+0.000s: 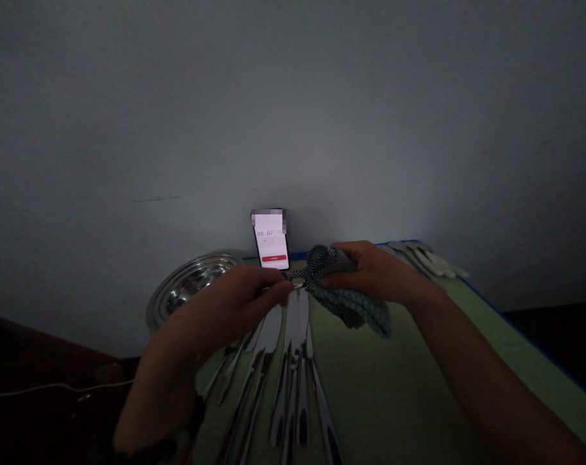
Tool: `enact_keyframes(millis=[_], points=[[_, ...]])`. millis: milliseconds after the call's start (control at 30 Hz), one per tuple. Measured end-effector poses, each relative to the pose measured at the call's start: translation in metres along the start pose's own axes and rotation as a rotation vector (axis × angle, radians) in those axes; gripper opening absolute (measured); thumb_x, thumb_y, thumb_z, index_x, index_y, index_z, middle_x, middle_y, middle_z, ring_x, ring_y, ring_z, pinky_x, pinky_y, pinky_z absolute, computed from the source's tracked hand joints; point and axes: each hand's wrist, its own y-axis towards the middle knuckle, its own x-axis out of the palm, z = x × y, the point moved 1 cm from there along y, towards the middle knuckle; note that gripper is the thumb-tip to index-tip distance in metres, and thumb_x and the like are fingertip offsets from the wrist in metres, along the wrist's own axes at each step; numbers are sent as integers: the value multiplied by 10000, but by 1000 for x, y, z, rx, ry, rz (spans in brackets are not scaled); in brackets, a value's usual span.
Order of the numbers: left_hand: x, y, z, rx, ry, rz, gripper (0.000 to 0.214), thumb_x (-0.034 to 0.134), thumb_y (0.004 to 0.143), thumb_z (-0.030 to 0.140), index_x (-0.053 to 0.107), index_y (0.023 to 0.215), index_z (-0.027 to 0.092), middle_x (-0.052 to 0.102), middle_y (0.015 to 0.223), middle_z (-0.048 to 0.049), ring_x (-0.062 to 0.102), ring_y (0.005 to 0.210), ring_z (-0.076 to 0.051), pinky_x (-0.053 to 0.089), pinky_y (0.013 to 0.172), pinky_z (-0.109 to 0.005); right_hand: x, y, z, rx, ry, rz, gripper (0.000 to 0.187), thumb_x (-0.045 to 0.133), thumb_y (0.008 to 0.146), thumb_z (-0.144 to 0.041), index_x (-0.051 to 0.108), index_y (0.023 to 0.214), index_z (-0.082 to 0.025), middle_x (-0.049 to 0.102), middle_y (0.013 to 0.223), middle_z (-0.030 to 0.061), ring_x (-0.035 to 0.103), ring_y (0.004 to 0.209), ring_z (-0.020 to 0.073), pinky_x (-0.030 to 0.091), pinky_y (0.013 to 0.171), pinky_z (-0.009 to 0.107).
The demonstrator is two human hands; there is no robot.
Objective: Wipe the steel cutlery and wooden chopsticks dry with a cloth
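My left hand (pixel 247 298) pinches a thin, shiny piece of cutlery (pixel 299 283) between thumb and fingers. Most of that piece is hidden, so its exact kind does not show. A dark-and-pale patterned cloth (pixel 365 309) is gripped in my right hand (pixel 370 268), bunched against the far end of the cutlery, its loose corner hanging down. Below my hands, several metal table knives (pixel 303 387) lie side by side on the green tabletop (pixel 380 394), handles toward me.
A shiny metal bowl (pixel 164 294) stands at the left, partly behind my left forearm. A phone (pixel 272 242) showing a timer leans against the grey wall (pixel 293 116). More cutlery (pixel 426 258) lies at the far right near the table's blue edge (pixel 525 336). A white cable (pixel 55 387) runs at lower left.
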Motion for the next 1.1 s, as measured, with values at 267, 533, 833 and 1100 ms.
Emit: enact_keyframes(millis=[267,533,833,1100], points=[[-3,0,0,-7,-34,55,356,376,864,403,535,651,166,496,569,26,449,522,-96,315,503,-213,-1,-2,0,51,144,107,276,660,721,-381,687,907,-178,704,836,14,639,737,159,496,658,272],[-5,0,-1,30,-9,62,340,407,858,378,593,675,161,538,569,26,469,519,-93,338,515,-209,3,-1,5,75,182,22,265,638,747,-378,688,922,-185,711,867,20,640,753,162,508,691,285],[-3,-3,-9,102,-62,-31,294,440,887,365,637,775,178,559,598,37,499,536,-87,359,525,-198,-21,-18,0,54,133,-341,303,610,777,-273,651,1074,-236,688,936,-14,633,828,152,501,718,242],[-4,-7,-18,24,-62,-42,347,406,897,417,623,778,174,528,603,31,465,537,-91,356,493,-199,-24,-15,1,52,3,-134,219,602,782,-274,677,984,-239,706,825,-21,656,715,152,524,644,254]])
